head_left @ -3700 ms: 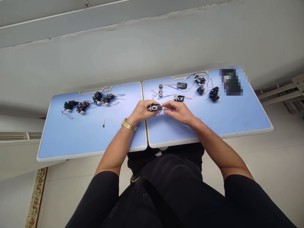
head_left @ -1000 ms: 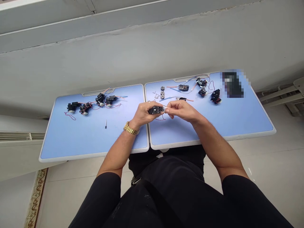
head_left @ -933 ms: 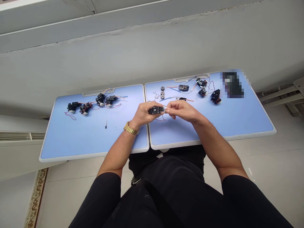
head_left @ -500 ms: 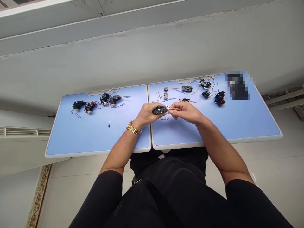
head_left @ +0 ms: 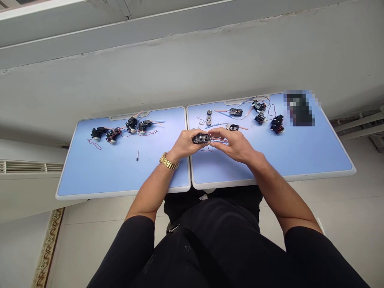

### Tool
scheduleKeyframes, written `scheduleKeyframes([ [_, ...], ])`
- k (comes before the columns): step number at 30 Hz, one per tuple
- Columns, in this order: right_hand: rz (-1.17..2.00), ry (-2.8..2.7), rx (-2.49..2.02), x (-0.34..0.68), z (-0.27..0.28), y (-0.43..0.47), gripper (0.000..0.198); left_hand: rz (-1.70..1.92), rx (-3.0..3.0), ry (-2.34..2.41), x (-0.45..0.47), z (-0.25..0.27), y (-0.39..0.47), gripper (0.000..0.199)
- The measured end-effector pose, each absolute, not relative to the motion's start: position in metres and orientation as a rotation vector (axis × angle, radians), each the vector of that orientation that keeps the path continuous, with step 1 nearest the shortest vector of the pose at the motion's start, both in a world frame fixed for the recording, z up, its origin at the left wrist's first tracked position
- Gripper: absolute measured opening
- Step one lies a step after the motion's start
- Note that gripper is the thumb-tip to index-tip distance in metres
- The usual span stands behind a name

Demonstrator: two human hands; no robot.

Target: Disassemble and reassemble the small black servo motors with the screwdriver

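Note:
Near the seam of the two tables, my left hand (head_left: pixel 186 145) is closed around a small black mechanical assembly (head_left: pixel 201 138) with a round grey part on top. Blue and reddish wires (head_left: pixel 221 141) run out of its right end. My right hand (head_left: pixel 238 145) curves around those wires, its fingertips at the assembly's right end. A thin dark red wire (head_left: pixel 207 149) loops below the assembly. Just behind my right hand lies a loose metal-and-black unit (head_left: pixel 232 127). Small round metal parts (head_left: pixel 209 118) stand in a row behind my left hand, beside scattered tiny screws (head_left: pixel 200 121).
Several black assemblies with wires (head_left: pixel 132 124) lie on the left table (head_left: pixel 99 176), along with a small screwdriver (head_left: pixel 137 155). More wired units (head_left: pixel 260 118) sit at the back of the right table (head_left: pixel 300 156), near a pixelated dark object (head_left: pixel 300 109). A wall rises behind.
My right hand has opened out from a pinch at the wires and turned, its fingers now around the wires. Blue wires show between its fingers. My left hand keeps its hold.

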State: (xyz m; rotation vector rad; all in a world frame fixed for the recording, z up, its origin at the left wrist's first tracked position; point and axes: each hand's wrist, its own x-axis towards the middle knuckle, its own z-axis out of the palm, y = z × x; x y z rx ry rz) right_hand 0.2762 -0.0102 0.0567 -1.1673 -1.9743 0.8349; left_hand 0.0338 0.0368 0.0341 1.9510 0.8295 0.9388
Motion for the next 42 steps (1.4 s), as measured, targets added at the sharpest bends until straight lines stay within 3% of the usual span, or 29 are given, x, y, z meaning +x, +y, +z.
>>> scheduleKeyframes([
  [11, 0.557, -2.044, -1.154, 0.2759, 0.051, -0.0124, 0.022, 0.893, 1.793, 0.853, 0.0349, 0.0396, 0.0357, 0.028],
  [23, 0.458, -2.14, -1.177, 0.274, 0.0527, -0.0152, 0.031, 0.893, 1.901, 0.879, 0.0335, 0.0356, 0.036, 0.024],
  [42, 0.899, -1.909, -1.31, 0.279, 0.0492, -0.0127, 0.023, 0.868, 1.897, 0.868, 0.035, 0.0347, 0.0372, 0.036],
])
